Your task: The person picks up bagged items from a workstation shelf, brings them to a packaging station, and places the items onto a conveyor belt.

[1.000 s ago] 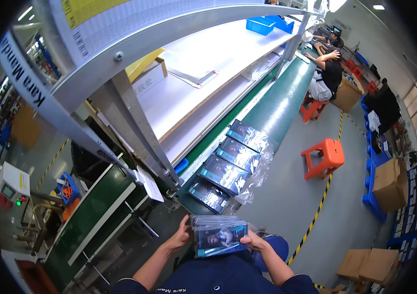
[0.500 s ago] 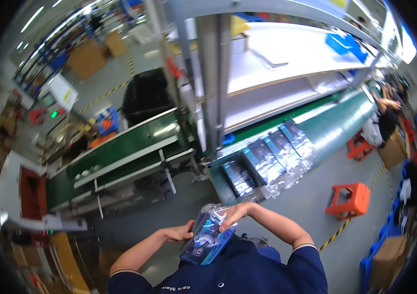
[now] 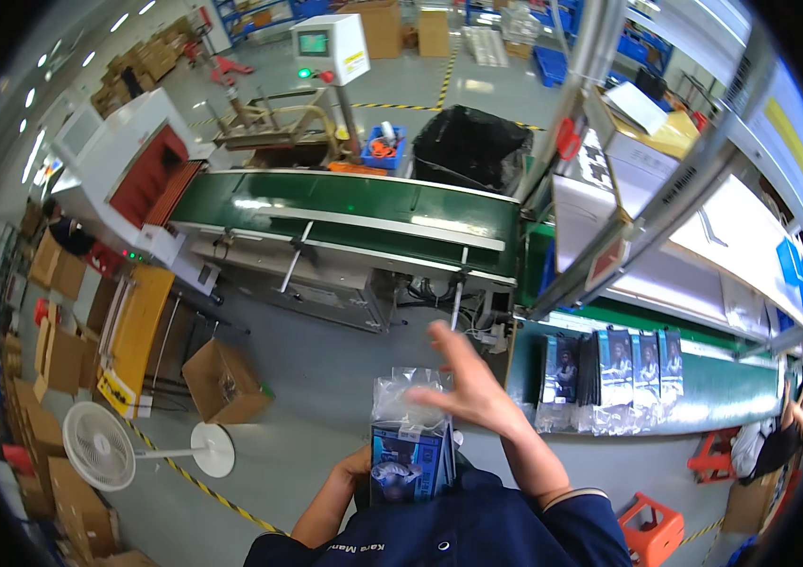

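Held against my front is a stack of flat, dark blue printed packages (image 3: 405,469) in transparent plastic bags. My left hand (image 3: 356,465) grips the stack's left side, its fingers partly hidden behind it. A loose transparent bag end (image 3: 400,402) sticks up past the top of the stack. Over that bag end my right hand (image 3: 469,389) is raised with its fingers apart and nothing in them, slightly smeared by motion. To the right, several similar bagged packages (image 3: 616,369) lie in a row on the green conveyor belt (image 3: 723,386).
Ahead runs another green conveyor (image 3: 326,210), leading to a white machine (image 3: 123,161) with a red curtain. A black-lined bin (image 3: 472,146) stands behind it. Leftward are an open carton (image 3: 222,383) and a white fan (image 3: 99,446). An orange stool (image 3: 652,531) stands at lower right.
My view has swung left, so the conveyor and machine now show ahead. My right hand has let go of the packages and lifted away, while the left keeps hold.
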Demonstrator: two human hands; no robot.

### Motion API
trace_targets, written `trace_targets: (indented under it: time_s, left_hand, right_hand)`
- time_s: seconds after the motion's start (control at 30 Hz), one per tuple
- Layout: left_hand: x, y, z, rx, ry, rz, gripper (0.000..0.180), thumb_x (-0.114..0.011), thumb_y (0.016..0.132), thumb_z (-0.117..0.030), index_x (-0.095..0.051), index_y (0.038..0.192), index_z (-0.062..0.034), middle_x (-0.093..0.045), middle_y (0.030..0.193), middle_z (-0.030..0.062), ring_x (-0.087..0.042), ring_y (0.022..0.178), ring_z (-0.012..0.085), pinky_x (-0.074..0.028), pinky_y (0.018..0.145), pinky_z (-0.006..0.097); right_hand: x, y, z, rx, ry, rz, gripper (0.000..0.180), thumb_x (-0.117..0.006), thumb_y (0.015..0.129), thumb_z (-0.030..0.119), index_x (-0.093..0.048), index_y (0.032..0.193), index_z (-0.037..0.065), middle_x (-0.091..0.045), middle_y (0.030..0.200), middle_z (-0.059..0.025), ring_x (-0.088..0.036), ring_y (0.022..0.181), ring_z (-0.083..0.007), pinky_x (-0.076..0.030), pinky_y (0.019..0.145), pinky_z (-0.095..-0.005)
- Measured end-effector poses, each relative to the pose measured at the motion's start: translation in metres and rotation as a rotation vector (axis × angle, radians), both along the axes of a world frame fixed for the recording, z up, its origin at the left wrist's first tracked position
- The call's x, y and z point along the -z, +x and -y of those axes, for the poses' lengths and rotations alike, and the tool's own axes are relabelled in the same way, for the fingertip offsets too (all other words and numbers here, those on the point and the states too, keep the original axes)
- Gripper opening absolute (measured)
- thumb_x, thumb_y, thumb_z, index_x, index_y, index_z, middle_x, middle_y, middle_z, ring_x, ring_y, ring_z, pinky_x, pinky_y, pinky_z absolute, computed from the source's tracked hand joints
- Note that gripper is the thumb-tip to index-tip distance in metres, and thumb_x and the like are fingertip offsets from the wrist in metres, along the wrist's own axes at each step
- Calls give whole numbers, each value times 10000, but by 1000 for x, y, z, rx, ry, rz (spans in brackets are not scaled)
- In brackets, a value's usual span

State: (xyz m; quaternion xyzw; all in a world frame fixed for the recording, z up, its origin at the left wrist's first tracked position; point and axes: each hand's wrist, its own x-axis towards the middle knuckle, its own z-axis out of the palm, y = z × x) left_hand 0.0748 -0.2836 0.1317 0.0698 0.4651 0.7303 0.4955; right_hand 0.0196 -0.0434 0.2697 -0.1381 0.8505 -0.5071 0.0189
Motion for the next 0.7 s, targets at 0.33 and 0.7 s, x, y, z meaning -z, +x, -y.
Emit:
trace_targets:
  time_s: [0.33, 0.7]
  left_hand:
    - [19, -51, 74, -80, -12, 20, 558, -674, 745, -183, -442, 1229, -30, -515, 1174, 64, -504, 1045, 153, -415, 903, 313]
    - [-20, -127, 121, -237, -54, 207, 578, -682, 742, -267, -447, 1214, -30, -524, 1144, 62, -523, 1009, 158, -430, 882, 302]
  right_hand:
    - [11, 4, 80, 160, -140, 466, 403, -715, 720, 344, -592, 791, -33, -567, 691, -75, -529, 580, -115, -449, 532, -250]
    - [30, -72, 141, 230, -293, 446, 317, -665, 783, 276, -623, 825, -35, -610, 686, -60, -556, 607, -93, -467, 562, -232]
